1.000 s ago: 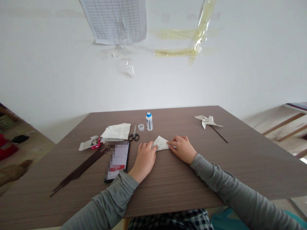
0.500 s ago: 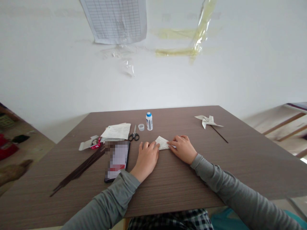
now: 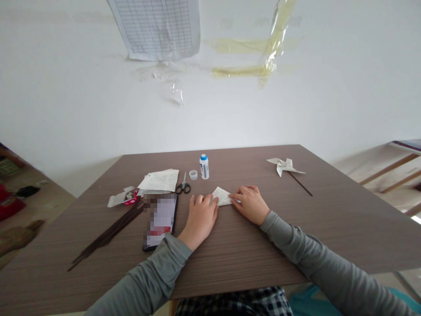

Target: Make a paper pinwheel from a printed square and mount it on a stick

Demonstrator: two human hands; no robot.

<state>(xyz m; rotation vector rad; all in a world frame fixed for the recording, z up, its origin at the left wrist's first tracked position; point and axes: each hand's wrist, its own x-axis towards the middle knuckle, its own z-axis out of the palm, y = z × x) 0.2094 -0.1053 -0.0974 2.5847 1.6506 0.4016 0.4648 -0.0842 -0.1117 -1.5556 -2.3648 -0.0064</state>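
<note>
A folded piece of printed paper (image 3: 222, 195), roughly triangular, lies on the table between my two hands. My left hand (image 3: 200, 217) is at its left side, fingers spread and tips resting on the paper's left edge. At the opposite corner, my right hand (image 3: 251, 205) has its thumb and forefinger closed on the paper, the other fingers loosely bent. The fingers cover both side corners of the paper. Beyond the hands stand a white bottle with a blue cap (image 3: 204, 167) and a small clear cup (image 3: 193, 175). Black-handled scissors (image 3: 183, 186) lie nearby.
Left on the table (image 3: 230, 263) are a paper stack (image 3: 161, 180), an opened small red-and-white box (image 3: 128, 197), thin dark sticks (image 3: 105, 232) and a phone (image 3: 161, 221) by my left forearm. A paper pinwheel (image 3: 285, 166) on a stick lies at the right. A wall (image 3: 230, 118) borders the back.
</note>
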